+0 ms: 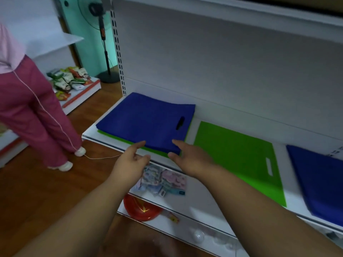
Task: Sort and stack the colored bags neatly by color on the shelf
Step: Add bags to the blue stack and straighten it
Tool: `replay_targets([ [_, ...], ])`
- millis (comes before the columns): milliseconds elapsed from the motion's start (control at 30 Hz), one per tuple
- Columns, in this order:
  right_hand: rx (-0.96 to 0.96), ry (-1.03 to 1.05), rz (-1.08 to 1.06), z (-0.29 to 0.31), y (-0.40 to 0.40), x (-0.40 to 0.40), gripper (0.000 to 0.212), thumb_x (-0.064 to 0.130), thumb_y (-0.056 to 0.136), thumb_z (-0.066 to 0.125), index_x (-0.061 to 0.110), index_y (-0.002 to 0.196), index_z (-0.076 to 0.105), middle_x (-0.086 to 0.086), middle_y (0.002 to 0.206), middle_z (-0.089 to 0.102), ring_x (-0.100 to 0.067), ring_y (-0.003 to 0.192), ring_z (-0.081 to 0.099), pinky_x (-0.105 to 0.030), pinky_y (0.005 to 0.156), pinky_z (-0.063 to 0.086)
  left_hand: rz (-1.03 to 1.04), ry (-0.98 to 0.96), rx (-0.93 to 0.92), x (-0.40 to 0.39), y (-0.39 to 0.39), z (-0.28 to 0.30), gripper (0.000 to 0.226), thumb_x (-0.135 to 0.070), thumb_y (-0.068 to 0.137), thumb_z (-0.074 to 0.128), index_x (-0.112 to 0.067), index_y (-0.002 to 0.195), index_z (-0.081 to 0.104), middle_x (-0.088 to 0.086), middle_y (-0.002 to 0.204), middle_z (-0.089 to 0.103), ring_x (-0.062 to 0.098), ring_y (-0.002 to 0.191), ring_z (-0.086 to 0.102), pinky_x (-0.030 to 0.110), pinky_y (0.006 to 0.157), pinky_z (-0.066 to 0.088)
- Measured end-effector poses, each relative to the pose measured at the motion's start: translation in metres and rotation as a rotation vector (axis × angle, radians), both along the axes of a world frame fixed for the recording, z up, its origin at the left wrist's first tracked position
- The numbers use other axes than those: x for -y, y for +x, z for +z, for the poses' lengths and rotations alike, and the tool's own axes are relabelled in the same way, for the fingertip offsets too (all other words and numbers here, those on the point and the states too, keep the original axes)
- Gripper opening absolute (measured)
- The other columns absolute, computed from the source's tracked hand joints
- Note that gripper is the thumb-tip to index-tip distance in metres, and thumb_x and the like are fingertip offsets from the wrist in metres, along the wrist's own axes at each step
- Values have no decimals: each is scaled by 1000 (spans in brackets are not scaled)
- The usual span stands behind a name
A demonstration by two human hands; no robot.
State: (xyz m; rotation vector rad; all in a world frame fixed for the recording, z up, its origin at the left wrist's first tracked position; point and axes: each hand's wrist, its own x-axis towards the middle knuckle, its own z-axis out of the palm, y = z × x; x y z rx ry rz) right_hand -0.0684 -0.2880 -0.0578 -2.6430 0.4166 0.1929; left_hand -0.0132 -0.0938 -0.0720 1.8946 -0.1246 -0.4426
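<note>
well, shelf: a white metal shelf [187,134] runs from 9 o'clock to 4 o'clock across the view, with a grey back panel behind it.
left pile: a blue bag stack [146,121] lies at the shelf's left end, around 11 o'clock from the hands, its cut-out handle toward 3 o'clock.
under the pile: a green bag edge [118,139] peeks out beneath the blue stack along its near side.
middle: a green bag [239,158] lies flat at 3 o'clock of the blue stack, just beside it, with its handle slot near the front-right edge.
right: a second blue bag [319,180] lies at 3 o'clock of the green one, apart from it, cut off by the frame edge.
left hand: the left hand [131,162] hovers at the shelf front, fingers loosely spread and empty, its forefinger reaching toward the near edge of the blue stack.
right hand: the right hand [191,158] is wide and empty, its fingertips at the near right corner of the blue stack; whether they touch is unclear.
lower shelf: pastel packets [167,180] lie at 6 o'clock under the hands, and a red plate [139,208] lies lower still.
far left: a person in pink trousers [33,112] stands at 9 o'clock on the wooden floor, with snack packets [68,78] on a low shelf beyond.
background: a standing fan [100,34] is at 12 o'clock, left of the shelf upright.
</note>
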Motion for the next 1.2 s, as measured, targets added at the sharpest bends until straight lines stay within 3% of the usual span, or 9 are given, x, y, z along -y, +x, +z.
replay_targets([
  [100,98,7,-116,0,-1,-7,37,57,94,49,30,117,56,0,103,65,-23,93,61,-31,72,46,81,-210,-167,-4,6,-1,40,-14,96,59,-29,133,49,13,90,69,19,55,59,30,52,50],
  [200,227,-48,-193,-4,-7,-7,18,42,95,55,25,89,56,3,90,61,-20,82,58,-32,66,42,161,-272,-189,-9,12,-4,32,-17,99,56,-26,129,53,16,97,63,13,54,59,26,54,52],
  [267,313,-32,-201,-8,-17,-2,10,29,96,55,22,98,62,2,99,63,-22,90,60,-32,72,44,208,-274,-165,-15,16,-8,30,-18,98,58,-26,127,56,17,95,63,14,59,59,27,57,51],
  [400,492,-78,-194,-16,-44,19,34,22,99,52,19,132,60,-4,126,63,-25,108,61,-32,87,49,337,-196,-52,-22,18,-7,21,-17,95,62,-29,111,68,6,82,67,15,62,59,29,56,50],
  [567,587,-201,-319,-12,-86,66,32,18,96,55,14,127,64,-10,112,68,-31,94,67,-35,76,53,223,-91,104,5,-2,3,14,-17,90,68,-31,93,71,-3,95,69,17,78,66,34,75,56],
  [667,558,-218,-435,-8,-120,99,35,15,94,61,17,129,63,-10,113,67,-32,97,64,-37,76,53,92,21,215,34,-21,6,12,-21,89,69,-32,91,71,-5,98,69,18,89,64,32,82,51],
  [900,530,-298,-607,-15,-249,190,37,20,95,59,21,132,60,-2,102,64,-26,89,62,-30,65,45,-192,231,593,152,-104,8,19,-12,86,68,-22,100,76,0,105,72,24,93,65,27,75,45],
  [1033,418,-292,-656,-15,-331,255,39,26,98,55,21,136,56,0,101,61,-22,91,60,-29,70,44,-271,286,657,232,-170,5,18,-18,90,66,-23,105,74,0,107,70,24,96,64,31,78,47],
  [1200,348,-257,-709,-13,-409,326,40,30,98,56,19,136,56,-4,122,64,-25,109,60,-33,87,46,-351,397,697,309,-241,0,19,-23,91,63,-27,107,73,0,106,68,23,94,63,31,74,46],
])
